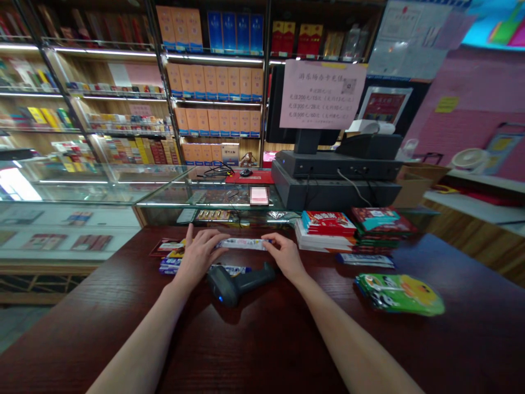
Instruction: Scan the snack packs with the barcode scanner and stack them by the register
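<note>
A long, narrow white wrapped packet (243, 244) lies crosswise between my two hands. My left hand (197, 256) pinches its left end between thumb and fingers, with one finger sticking up. At the right end, the thumb and fingertips of my right hand (287, 256) are closed on the wrapper. Just in front of the packet, a dark handheld barcode scanner (235, 285) rests on the brown table with a blue light on. Purple-and-white packets (170, 266) lie beside and partly behind my left hand, and one shows behind the scanner.
To the right are stacked red and white boxes (328, 227), dark red-and-green packs (383, 221), narrow blue-and-white packets (365, 260) and a green pack (400, 294) with a yellow duck. A glass counter (197, 194) and a cash register monitor (275, 109) stand behind the table (262, 350).
</note>
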`<state>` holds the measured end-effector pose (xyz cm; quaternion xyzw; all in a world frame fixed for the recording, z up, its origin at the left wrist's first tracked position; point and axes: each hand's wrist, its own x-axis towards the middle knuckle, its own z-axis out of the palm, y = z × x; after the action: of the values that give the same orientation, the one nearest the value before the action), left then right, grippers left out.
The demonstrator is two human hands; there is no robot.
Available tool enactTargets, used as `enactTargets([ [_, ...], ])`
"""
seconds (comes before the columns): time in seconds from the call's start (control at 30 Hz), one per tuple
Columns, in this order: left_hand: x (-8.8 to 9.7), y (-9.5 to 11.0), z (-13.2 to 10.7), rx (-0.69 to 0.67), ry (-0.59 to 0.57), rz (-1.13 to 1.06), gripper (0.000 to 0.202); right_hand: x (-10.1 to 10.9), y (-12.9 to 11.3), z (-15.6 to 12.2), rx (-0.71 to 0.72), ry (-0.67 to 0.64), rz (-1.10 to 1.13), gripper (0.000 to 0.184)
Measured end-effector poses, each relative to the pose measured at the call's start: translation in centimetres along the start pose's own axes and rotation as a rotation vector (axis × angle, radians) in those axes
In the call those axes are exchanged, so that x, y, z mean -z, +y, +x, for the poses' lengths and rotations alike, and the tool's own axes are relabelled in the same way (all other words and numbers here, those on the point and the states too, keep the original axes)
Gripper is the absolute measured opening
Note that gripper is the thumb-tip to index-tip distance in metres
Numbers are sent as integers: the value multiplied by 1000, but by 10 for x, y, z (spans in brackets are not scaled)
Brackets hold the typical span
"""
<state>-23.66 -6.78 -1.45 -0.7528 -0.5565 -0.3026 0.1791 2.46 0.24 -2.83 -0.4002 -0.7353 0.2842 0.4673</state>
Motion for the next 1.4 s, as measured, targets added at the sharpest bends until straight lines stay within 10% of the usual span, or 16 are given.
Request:
enactTargets([
  [0.3, 1, -18, -5, 111, 116, 122, 31, 3, 3, -1, 69, 1, -67, 19],
  [0.53, 4, -29, -9, 176, 135, 183, 30, 6, -28, -15, 311, -601, -159, 56],
  [0.67, 4, -31, -10, 188, 130, 193, 30, 1, -33, -19, 358, -726, -279, 69],
  [1.4, -1, -35, -13, 167, 159, 246, 29, 2, -37, -17, 324, -570, -262, 53],
])
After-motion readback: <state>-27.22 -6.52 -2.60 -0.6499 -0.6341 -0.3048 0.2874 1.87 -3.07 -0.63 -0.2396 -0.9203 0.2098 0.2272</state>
